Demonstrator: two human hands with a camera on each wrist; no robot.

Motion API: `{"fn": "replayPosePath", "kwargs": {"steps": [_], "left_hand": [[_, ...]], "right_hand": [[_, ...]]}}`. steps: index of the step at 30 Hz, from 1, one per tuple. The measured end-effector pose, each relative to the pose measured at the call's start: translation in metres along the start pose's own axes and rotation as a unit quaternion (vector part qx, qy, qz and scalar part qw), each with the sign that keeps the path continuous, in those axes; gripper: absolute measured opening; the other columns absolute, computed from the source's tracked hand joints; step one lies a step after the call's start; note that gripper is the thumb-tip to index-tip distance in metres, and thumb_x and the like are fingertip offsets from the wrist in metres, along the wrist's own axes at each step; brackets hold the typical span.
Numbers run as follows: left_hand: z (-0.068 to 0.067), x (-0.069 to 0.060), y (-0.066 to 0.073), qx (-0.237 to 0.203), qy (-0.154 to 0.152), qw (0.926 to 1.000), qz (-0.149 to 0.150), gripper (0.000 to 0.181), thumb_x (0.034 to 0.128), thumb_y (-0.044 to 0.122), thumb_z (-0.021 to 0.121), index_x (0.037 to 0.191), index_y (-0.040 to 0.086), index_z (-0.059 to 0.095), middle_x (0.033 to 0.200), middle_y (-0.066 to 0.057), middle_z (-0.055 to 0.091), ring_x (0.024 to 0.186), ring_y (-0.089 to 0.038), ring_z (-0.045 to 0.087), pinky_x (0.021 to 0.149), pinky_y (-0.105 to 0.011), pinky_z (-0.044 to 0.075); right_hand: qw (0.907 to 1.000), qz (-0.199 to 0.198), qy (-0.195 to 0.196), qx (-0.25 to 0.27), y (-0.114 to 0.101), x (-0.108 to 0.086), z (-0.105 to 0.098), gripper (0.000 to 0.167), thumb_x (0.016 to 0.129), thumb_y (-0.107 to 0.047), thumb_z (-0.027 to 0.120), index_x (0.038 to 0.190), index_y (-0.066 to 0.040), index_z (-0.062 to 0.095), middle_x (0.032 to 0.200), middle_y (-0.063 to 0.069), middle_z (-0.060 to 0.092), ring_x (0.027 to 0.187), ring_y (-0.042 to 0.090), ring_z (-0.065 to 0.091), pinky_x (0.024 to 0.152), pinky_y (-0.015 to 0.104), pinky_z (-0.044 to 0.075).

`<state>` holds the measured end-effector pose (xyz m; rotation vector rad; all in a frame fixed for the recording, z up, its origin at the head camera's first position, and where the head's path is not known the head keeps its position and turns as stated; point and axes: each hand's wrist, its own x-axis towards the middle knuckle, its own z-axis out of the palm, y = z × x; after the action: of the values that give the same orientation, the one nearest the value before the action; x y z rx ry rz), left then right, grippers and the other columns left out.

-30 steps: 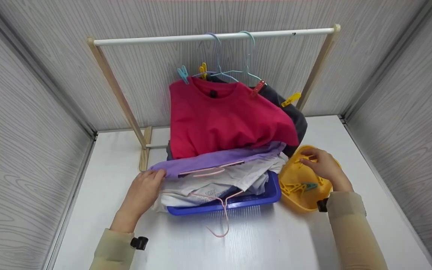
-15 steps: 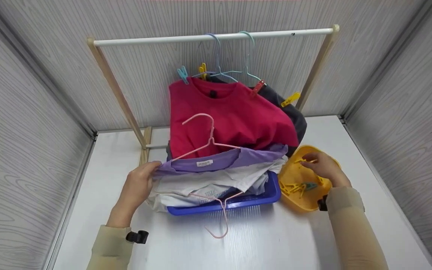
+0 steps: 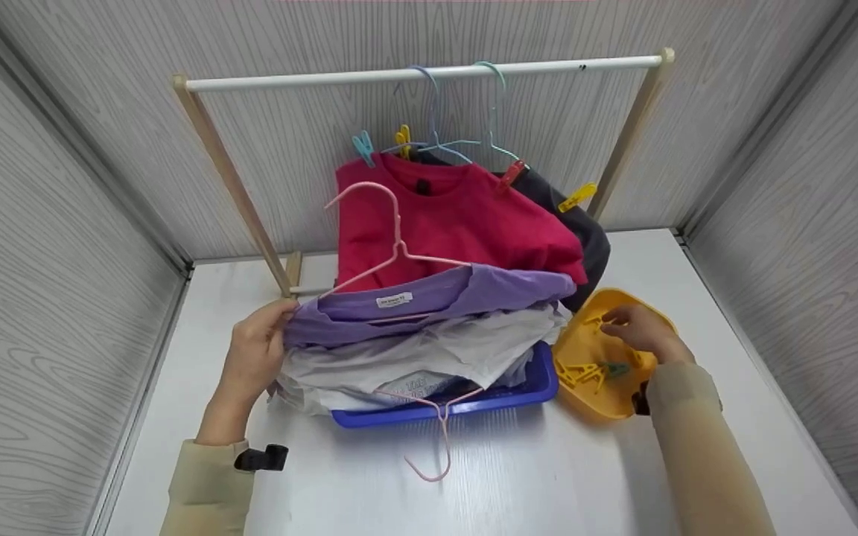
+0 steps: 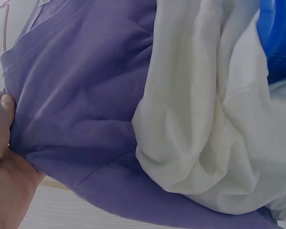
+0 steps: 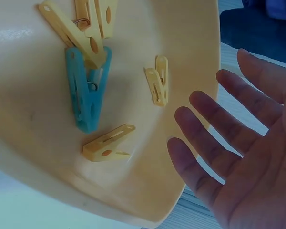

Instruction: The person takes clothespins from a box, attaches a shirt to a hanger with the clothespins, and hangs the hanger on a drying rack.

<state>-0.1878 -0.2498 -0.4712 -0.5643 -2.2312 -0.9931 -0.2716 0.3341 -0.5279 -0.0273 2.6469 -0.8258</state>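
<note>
My left hand [image 3: 254, 357] pinches the left shoulder of a purple shirt [image 3: 507, 290] between thumb and fingers; the left wrist view shows the thumb on the shirt's edge [image 4: 76, 105]. Inside the shirt's neck is a pink hanger [image 3: 398, 231], its hook pointing up. White cloth [image 3: 436, 350] lies below the shirt, over a blue basket [image 3: 548, 383]. My right hand [image 3: 641, 331] hovers over a yellow bin [image 3: 585, 406], fingers spread and holding nothing. Inside are several yellow clothespins [image 5: 105, 143] and a teal one [image 5: 88, 95].
A rack with a white rod [image 3: 287, 80] stands behind. On it hang a red shirt [image 3: 459, 231] and a dark shirt [image 3: 596, 253], with clothespins at their shoulders. A second pink hanger [image 3: 444, 439] sticks out over the basket's front edge.
My left hand has moved up and left, drawing the purple shirt along. Its hanger's hook has swung up in front of the red shirt. The right hand has barely moved.
</note>
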Motion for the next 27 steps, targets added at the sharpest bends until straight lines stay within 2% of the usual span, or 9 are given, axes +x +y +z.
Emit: {"fn": "replayPosePath", "kwargs": {"steps": [4,10,14,20,23,25,26,27], "left_hand": [[0.0,0.0,-0.002,-0.01,-0.003,0.9999,-0.001,0.017,0.0903,-0.016,0.055,0.1,-0.006,0.066,0.098,-0.018,0.07,0.095,-0.035,0.067,0.091,-0.014,0.044],[0.002,-0.002,-0.004,-0.026,-0.026,0.9992,-0.019,0.012,0.0942,-0.009,0.055,0.098,-0.003,0.064,0.094,-0.011,0.069,0.089,-0.028,0.066,0.084,-0.019,0.047],[0.003,-0.005,-0.005,-0.035,-0.039,0.9983,-0.026,0.01,0.0948,-0.007,0.056,0.099,-0.003,0.064,0.093,-0.01,0.068,0.089,-0.024,0.066,0.083,-0.02,0.047],[0.004,-0.007,-0.006,-0.049,-0.051,0.9968,-0.037,0.009,0.0959,-0.004,0.057,0.099,-0.003,0.065,0.087,-0.007,0.066,0.08,-0.014,0.06,0.076,-0.019,0.046],[0.005,-0.007,-0.006,-0.054,-0.054,0.9964,-0.036,0.009,0.096,-0.004,0.057,0.099,-0.003,0.064,0.085,-0.006,0.065,0.077,-0.013,0.058,0.074,-0.019,0.045],[0.005,-0.008,-0.005,-0.053,-0.054,0.9965,-0.035,0.009,0.0958,-0.005,0.057,0.1,-0.003,0.064,0.086,-0.007,0.065,0.079,-0.013,0.058,0.074,-0.019,0.045],[0.006,-0.008,-0.005,-0.054,-0.055,0.9964,-0.036,0.009,0.0959,-0.005,0.057,0.1,-0.004,0.064,0.086,-0.007,0.065,0.078,-0.013,0.057,0.074,-0.019,0.045],[0.006,-0.008,-0.005,-0.055,-0.055,0.9963,-0.037,0.009,0.0959,-0.005,0.057,0.1,-0.004,0.064,0.086,-0.007,0.065,0.078,-0.013,0.057,0.074,-0.019,0.045]], "right_hand": [[0.9996,0.015,-0.023,0.006,-0.001,0.002,0.002,0.043,0.1,-0.027,0.058,0.132,0.003,0.056,0.127,0.026,0.057,0.113,0.039,0.055,0.098,0.056,0.042],[0.9977,0.04,-0.055,0.007,0.0,0.007,0.006,0.045,0.098,-0.027,0.063,0.133,0.0,0.055,0.132,0.026,0.054,0.116,0.04,0.052,0.1,0.059,0.039],[0.9959,0.054,-0.072,0.006,-0.001,0.01,0.011,0.045,0.096,-0.026,0.066,0.133,-0.003,0.056,0.131,0.023,0.054,0.116,0.039,0.051,0.101,0.061,0.036],[0.9939,0.026,-0.083,-0.067,-0.006,0.015,0.022,0.039,0.089,-0.019,0.072,0.123,-0.004,0.064,0.115,0.018,0.064,0.104,0.034,0.058,0.094,0.055,0.044],[0.9917,0.031,-0.088,-0.088,-0.011,0.013,0.028,0.031,0.089,-0.016,0.071,0.118,-0.007,0.067,0.108,0.011,0.066,0.098,0.03,0.057,0.092,0.051,0.044],[0.9921,0.061,-0.09,-0.063,-0.016,0.008,0.031,0.03,0.087,-0.012,0.07,0.116,-0.009,0.066,0.107,0.008,0.065,0.097,0.028,0.055,0.092,0.047,0.042],[0.9916,0.087,-0.094,-0.016,-0.02,0.004,0.032,0.033,0.086,-0.01,0.07,0.118,-0.009,0.065,0.112,0.007,0.063,0.1,0.028,0.053,0.092,0.046,0.042],[0.9873,0.119,-0.094,0.047,-0.024,0.0,0.033,0.038,0.084,-0.009,0.07,0.122,-0.011,0.062,0.118,0.008,0.06,0.104,0.028,0.05,0.094,0.045,0.042]]}}
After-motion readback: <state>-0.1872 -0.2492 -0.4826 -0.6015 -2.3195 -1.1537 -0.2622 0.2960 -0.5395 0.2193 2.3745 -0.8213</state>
